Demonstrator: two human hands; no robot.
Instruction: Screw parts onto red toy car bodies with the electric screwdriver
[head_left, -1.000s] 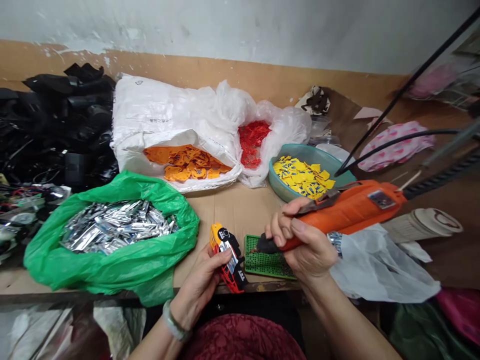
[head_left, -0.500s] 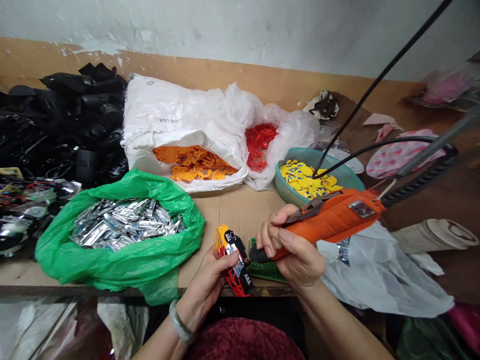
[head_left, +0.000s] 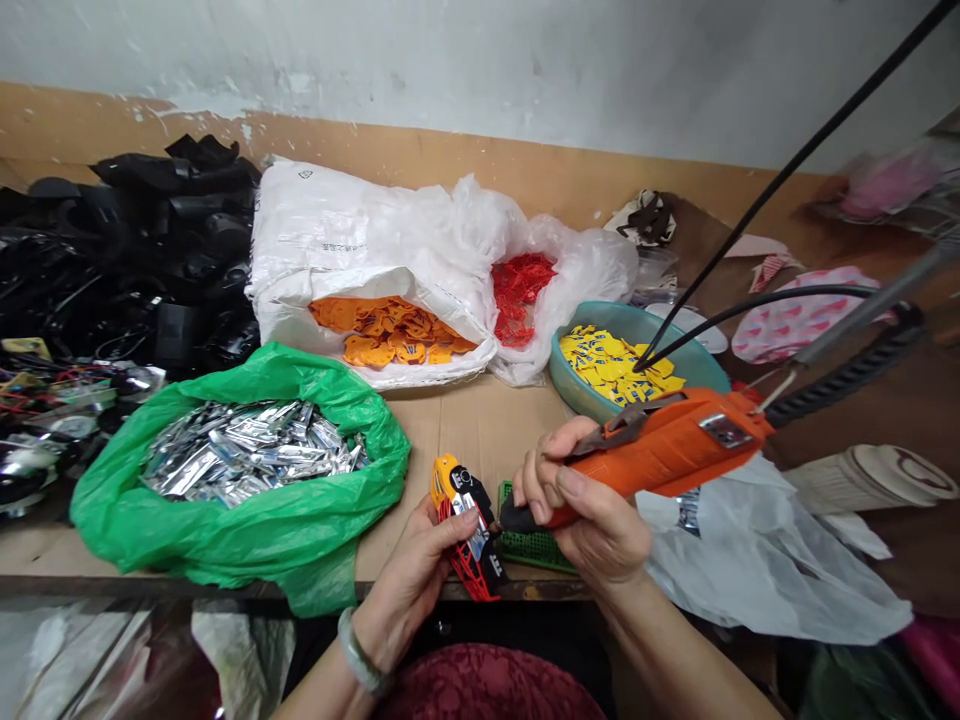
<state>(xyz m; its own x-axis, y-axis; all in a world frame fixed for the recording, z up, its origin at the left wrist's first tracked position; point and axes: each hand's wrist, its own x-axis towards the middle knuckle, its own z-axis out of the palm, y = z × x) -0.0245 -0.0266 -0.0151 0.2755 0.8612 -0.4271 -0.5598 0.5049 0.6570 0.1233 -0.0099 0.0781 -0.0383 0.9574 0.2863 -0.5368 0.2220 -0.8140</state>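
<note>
Near the table's front edge my left hand [head_left: 416,560] grips a small plastic assembly [head_left: 469,530] with yellow, black, silver and red parts, thumb on its face. Wrapped around an orange electric screwdriver [head_left: 660,445] is my right hand [head_left: 592,510], its fingers near the black nose. The screwdriver's tip meets the right side of the assembly; whether a screw is there is too small to tell. Beneath the screwdriver's nose, a green perforated basket [head_left: 536,548] lies partly hidden on the table.
A green bag [head_left: 330,545] of silver parts stands at left, beside black parts [head_left: 172,230]. Behind are a white sack [head_left: 337,220] with orange pieces and a plastic bag [head_left: 600,250] with red ones. A teal bowl [head_left: 694,370] holds yellow pieces. Black cables [head_left: 750,210] run from the upper right.
The whole view has shifted slightly. Both hands keep their grips, and the screwdriver's tip stays at the assembly's right side with its body tilted almost the same.
</note>
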